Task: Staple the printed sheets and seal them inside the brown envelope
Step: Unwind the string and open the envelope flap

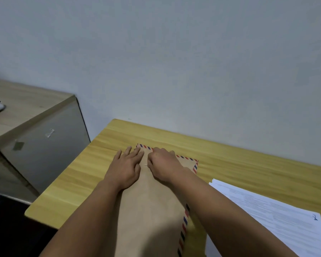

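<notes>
On the yellow table (248, 164) the brown envelope (152, 210) is pressed flat by the left hand (125, 168), fingers straight; the right hand (164, 165) is curled at its flap. Printed sheets (278, 214) lie outside at right, so filling seems unfinished.

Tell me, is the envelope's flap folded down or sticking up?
Folded down. The brown envelope lies flat on the table, with the left hand spread on it and the right hand pressing its top end.
</notes>
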`<state>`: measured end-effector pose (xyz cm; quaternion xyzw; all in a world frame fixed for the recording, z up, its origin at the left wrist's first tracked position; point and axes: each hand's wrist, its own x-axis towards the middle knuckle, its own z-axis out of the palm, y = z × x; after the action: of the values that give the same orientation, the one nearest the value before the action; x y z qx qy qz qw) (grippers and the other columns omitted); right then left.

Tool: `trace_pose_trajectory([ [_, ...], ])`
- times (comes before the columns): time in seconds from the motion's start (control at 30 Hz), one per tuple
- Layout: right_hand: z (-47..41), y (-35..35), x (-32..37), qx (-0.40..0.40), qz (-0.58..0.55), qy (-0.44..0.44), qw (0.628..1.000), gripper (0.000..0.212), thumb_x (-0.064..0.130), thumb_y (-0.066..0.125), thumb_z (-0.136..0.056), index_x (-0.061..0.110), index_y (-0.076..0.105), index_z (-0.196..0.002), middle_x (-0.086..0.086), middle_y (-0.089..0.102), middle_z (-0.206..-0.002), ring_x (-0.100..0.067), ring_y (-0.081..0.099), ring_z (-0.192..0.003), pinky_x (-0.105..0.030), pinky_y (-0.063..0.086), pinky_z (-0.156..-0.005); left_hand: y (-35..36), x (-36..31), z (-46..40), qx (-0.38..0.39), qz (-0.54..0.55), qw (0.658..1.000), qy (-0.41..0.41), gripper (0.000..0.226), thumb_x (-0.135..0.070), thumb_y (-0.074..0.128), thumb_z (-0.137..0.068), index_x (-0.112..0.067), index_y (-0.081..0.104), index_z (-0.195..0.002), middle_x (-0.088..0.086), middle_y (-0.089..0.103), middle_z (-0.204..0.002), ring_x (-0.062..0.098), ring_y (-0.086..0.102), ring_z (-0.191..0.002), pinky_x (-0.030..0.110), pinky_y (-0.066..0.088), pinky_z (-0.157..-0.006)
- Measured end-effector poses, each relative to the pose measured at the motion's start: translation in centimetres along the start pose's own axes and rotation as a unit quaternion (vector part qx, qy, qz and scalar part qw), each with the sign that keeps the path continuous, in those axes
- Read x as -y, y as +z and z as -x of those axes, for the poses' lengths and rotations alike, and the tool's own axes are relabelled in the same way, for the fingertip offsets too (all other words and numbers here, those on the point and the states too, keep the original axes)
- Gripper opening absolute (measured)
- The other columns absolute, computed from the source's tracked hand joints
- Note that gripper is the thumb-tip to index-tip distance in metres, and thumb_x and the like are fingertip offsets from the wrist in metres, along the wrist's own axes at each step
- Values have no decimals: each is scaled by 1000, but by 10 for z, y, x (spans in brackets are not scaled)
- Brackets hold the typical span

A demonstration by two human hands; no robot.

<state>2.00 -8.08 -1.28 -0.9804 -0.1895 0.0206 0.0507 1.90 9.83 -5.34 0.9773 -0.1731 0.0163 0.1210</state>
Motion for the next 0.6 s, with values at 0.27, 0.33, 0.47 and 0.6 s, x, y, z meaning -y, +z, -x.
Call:
trace_pose_trajectory([
  [0.27, 49, 0, -36, 5, -244, -48, 969, 9, 29, 50, -107, 26, 53, -99, 8, 68, -98, -14, 64, -94, -40, 51, -91, 7, 2, 2, -19, 16, 1000, -12, 68, -37, 20, -91, -30, 28, -158, -10, 18, -168, 15, 10, -156, 43, 4, -126],
  [0.33, 52, -4, -53, -21, -317, -11, 948, 9, 22, 49, -107, 20, 55, -101, 6, 73, -90, -14, 69, -88, -38, 55, -85, 7, 2, 2, -24, 21, 999, -11, 67, -37, 21, -91, -31, 30, -158, -11, 19, -167, 15, 11, -156, 43, 5, -126],
  [0.47, 34, -23, -77, -31, -304, 45, 951, 7, 21, 55, -102, 21, 59, -109, 3, 65, -80, -13, 56, -72, -34, 46, -70, 8, 2, 2, -25, 25, 999, -7, 67, -38, 21, -91, -34, 30, -157, -15, 20, -166, 16, 11, -156, 44, 5, -126],
  [0.6, 0, -33, -76, 24, -115, 65, 991, 18, 29, 62, -95, 23, 69, -111, 6, 67, -100, -19, 63, -93, -35, 53, -80, 7, 1, 3, -27, 25, 999, -4, 70, -41, 17, -89, -35, 30, -157, -15, 20, -166, 17, 11, -156, 45, 5, -126],
])
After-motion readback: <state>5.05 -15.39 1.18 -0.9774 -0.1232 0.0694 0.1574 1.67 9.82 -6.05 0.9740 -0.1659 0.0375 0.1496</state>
